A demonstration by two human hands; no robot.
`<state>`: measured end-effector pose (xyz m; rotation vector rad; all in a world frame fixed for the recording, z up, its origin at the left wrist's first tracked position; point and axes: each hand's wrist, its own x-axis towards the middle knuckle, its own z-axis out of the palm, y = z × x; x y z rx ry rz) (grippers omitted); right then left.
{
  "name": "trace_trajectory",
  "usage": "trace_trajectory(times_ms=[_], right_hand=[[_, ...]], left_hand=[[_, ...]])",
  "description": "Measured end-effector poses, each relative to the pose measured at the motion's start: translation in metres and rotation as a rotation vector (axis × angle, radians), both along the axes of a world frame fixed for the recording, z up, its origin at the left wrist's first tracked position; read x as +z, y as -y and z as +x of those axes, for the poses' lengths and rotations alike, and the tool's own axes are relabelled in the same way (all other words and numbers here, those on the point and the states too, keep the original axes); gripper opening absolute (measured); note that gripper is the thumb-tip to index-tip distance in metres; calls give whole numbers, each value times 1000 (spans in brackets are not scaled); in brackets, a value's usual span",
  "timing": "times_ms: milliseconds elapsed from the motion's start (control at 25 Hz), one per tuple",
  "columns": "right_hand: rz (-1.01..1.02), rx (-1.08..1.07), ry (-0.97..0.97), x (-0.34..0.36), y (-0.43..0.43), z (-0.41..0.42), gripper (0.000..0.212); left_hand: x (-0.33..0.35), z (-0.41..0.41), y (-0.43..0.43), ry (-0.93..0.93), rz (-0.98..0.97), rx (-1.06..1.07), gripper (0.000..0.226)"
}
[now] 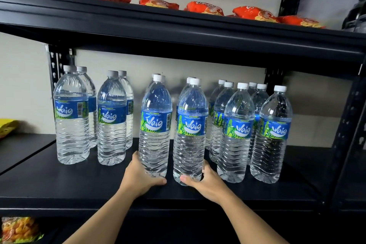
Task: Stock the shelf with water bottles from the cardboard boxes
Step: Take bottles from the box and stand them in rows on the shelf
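Observation:
Several clear water bottles with blue labels and white caps stand in rows on the black middle shelf [59,180]. My left hand [141,177] grips the base of one upright bottle [155,123] near the shelf's front. My right hand [206,183] grips the base of a second upright bottle [191,125] just to its right. Both bottles stand on the shelf board, each with another bottle directly behind it. No cardboard box is in view.
Red snack bags [206,8] lie along the upper shelf [178,31]. A yellow bag [7,128] sits at the far left. More snack packs [18,229] show on the shelf below. A black upright post [348,134] bounds the right side.

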<state>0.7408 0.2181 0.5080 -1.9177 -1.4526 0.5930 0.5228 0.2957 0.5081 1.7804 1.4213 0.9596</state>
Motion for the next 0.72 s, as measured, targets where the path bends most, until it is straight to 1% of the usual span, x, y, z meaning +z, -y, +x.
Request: trace_trajectory(times_ms=[40,80,120,160,200,280,360,440,520,560,640,720], right_hand=[[-15,15,19,1,3,0,125],[-32,25,61,1,6,0,122],[-55,21,117,0,9,-1,119],[-72,5,173,-3,13,-1,115],[-82,-18,221,-5,19,-1,109],[-78,-42,300,-12,36,-1,93],[-40,1,361,-18,59,3,77],[15,58,382,-21,84,11,67],[23,34,354,-18,114,24,58],[5,4,326,-16,131,33,53],[-72,-64,270,-14,175,56,45],[-155,-147,228,-21,237,85,40]], left_hand=[[-2,-3,6,-127,-8,29,115],[-3,-4,15,-285,-7,79,111],[-7,-5,24,-450,23,128,105],[-12,-6,32,-573,67,159,100],[-16,-5,41,-642,107,173,96],[-23,-3,60,-703,121,168,90],[-19,2,81,-762,74,144,84],[-9,14,102,-821,74,105,76],[4,38,128,-792,133,12,64],[8,56,140,-734,165,-60,59],[10,100,169,-550,183,-228,49],[1,152,209,-425,201,-403,42]])
